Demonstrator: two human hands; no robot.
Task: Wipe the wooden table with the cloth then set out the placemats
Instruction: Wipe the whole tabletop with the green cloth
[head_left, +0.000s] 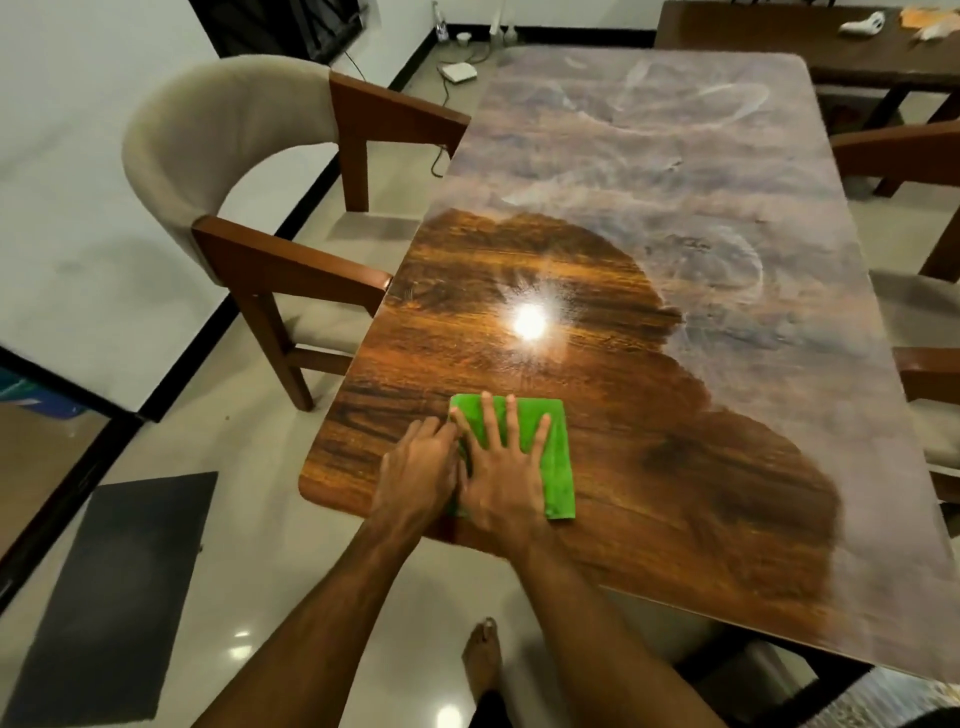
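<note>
Bright green folded cloth, lower centre on the glossy wooden table (upper part hazy, streaked). Right hand flat on it, fingers spread; left hand alongside, touching, grip unclear.

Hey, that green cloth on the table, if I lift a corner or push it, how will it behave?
Probably floppy: the green cloth lies folded flat with soft edges, so it would likely droop and unfold. Likely light, being thin. It should slide easily on the glossy table under the flat right hand, though it may bunch.
</note>
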